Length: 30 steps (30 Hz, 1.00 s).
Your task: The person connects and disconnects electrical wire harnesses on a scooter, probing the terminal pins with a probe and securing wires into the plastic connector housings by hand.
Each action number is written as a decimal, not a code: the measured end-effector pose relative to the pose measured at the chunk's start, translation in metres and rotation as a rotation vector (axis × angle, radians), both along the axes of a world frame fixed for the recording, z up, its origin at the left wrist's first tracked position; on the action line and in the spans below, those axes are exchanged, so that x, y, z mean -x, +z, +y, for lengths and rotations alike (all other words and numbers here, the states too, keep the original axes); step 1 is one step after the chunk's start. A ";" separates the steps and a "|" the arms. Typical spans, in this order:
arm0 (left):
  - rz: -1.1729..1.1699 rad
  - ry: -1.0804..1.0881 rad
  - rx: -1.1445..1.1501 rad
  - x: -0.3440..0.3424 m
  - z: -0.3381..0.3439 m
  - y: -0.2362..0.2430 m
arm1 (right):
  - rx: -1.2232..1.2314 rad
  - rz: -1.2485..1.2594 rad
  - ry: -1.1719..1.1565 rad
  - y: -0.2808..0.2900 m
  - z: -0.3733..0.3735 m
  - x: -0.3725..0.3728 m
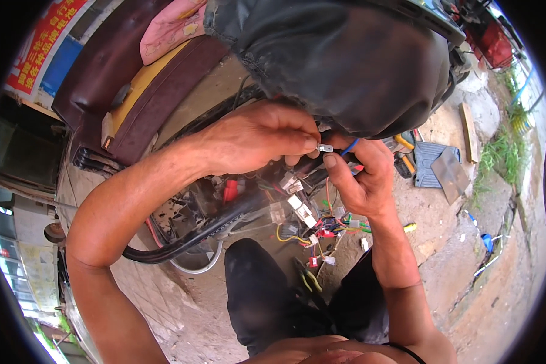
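- Head view: the step in hand looks like fine wiring work, with both hands meeting at a small clear connector [325, 147] just below the lower edge of a black cover [358, 67].
- The left hand [258, 138] reaches in with thumb and forefinger drawn together, apparently pinching one end of that connector; the other fingers curl behind, partly hidden.
- The right hand [364, 176] has its thumb just beside the connector's other end, thumb and forefinger slightly parted. A blue wire [350, 146] passes at the forefinger; whether it is gripped, I cannot tell.
- Whether the wire is joined to the connector is too small to make out.
- As I judge it, the next move calls for a steady left pinch, with the right fingertips lining up with the connector's free end.
- Below the hands, beside the black tube frame [188, 239], hangs or lies a tangle of coloured wires with plugs, among them a white plug [301, 210]. Those loose leads could snag a finger.
- On the ground [431, 267], pliers [315, 281] lie between the knees; toward its grassy edge a brown plate [451, 176] overlaps the lower right corner of a grey mat [428, 159].
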<state>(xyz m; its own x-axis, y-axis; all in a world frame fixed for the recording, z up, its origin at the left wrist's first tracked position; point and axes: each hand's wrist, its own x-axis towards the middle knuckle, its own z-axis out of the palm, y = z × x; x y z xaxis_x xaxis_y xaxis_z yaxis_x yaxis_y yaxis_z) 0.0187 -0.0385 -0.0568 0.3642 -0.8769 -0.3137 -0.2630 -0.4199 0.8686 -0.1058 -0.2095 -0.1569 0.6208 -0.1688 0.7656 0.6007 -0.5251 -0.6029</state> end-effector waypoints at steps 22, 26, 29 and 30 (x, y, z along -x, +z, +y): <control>-0.011 0.242 0.089 0.012 -0.004 -0.004 | -0.231 0.268 -0.114 0.005 0.010 0.017; -0.056 0.222 0.093 0.014 -0.005 -0.002 | -0.210 0.272 -0.150 0.010 0.017 0.012; -0.055 0.203 0.120 0.013 -0.005 -0.004 | -0.295 0.308 -0.124 0.009 0.019 0.010; -0.052 0.202 0.126 0.013 -0.005 -0.004 | -0.295 0.309 -0.124 0.008 0.019 0.009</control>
